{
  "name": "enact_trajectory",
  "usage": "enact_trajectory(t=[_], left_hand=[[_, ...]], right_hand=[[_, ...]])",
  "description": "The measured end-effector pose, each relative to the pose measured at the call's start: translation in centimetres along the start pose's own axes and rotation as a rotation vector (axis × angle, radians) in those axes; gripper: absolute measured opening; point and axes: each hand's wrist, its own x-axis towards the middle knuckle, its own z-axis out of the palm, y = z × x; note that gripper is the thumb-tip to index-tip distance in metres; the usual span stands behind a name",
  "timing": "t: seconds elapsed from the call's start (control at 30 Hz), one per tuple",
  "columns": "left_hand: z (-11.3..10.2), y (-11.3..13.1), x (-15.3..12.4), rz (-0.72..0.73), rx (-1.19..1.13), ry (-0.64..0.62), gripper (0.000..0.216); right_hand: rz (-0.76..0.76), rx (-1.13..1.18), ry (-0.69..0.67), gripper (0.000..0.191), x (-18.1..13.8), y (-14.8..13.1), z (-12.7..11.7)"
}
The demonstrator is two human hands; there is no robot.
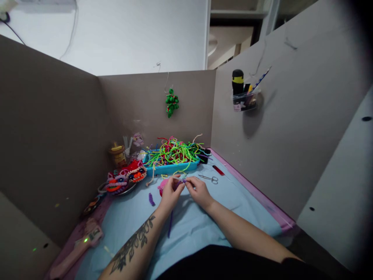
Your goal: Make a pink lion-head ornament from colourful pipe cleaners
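Observation:
My left hand (171,191) and my right hand (199,191) meet over the blue cloth, with fingertips pinched on a purple pipe cleaner (183,181). A straight purple length (170,224) hangs below my left hand; whether it belongs to the same piece I cannot tell. Behind my left fingers sits a pink fuzzy piece (162,185), partly hidden. A short, thick purple piece (151,199) lies on the cloth left of my left hand. Small scissors (209,179) rest just beyond my right hand.
A blue tray (167,169) heaped with coloured pipe cleaners stands at the back. Finished fuzzy figures (126,179) fill a dish on the left, near a pink glue gun (84,245). A red strip (218,170) lies at right. Grey panels (157,128) enclose the table.

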Motion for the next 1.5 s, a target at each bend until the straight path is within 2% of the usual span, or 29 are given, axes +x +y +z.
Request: enact_trajectory(t=[0.1,0.2,0.47,0.77,1.5], left_hand=[[-0.1,0.1,0.0,0.019,0.039,0.000,0.020],[-0.2,0.1,0.0,0.039,0.089,0.019,0.016],[-0.2,0.4,0.0,-0.028,0.051,0.002,0.017],[-0.3,-0.5,0.1,-0.056,0.041,-0.035,0.021],[-0.4,-0.3,0.1,-0.063,0.025,-0.027,0.020]], right_hand=[[0.030,0.000,0.027,0.013,0.0,0.1,0.0],[0.037,-0.012,0.040,0.013,0.1,0.2,-0.1],[0.033,0.021,0.085,0.011,0.2,0.0,-0.2],[0.030,0.057,0.107,0.007,0.2,0.2,-0.1],[0.051,0.080,0.151,0.009,0.3,-0.2,-0.2]])
